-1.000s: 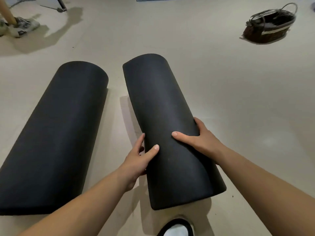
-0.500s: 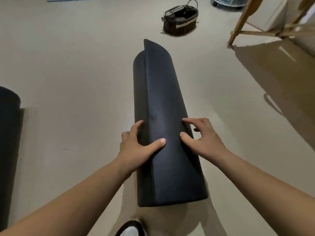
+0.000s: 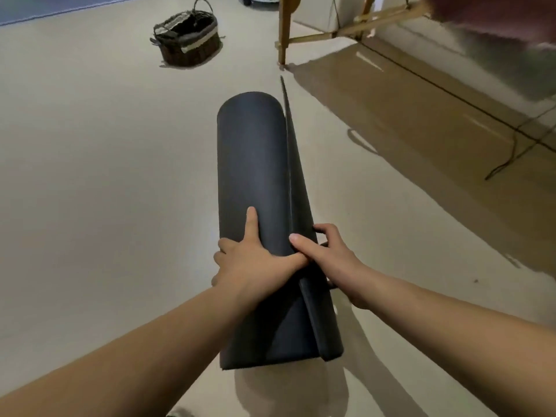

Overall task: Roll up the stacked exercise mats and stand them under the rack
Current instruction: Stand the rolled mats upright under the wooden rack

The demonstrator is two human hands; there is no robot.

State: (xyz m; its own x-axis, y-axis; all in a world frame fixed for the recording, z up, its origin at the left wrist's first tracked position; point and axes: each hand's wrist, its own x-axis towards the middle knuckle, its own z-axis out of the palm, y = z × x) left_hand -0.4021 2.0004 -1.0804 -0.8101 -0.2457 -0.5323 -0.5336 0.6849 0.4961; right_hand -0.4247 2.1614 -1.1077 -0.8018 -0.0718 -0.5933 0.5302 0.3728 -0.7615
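A rolled black exercise mat (image 3: 258,164) is held off the beige floor, pointing away from me. Its loose outer flap stands out along the right side. My left hand (image 3: 252,260) wraps the roll from the left near its close end, index finger laid along the top. My right hand (image 3: 328,254) grips the flap side, thumb pressed on the roll beside my left thumb. The wooden rack (image 3: 282,34) shows a leg and a slanted crossbar at the upper right, ahead of the mat.
A dark wicker basket (image 3: 188,37) with a handle sits on the floor at the upper middle-left. A thin black cable (image 3: 508,152) runs over the shaded floor on the right. A blurred reddish shape fills the top right corner.
The mat has come up off the floor in both hands and swung toward the rack. The second rolled mat on the left has left the view. The flap now sits on the right.
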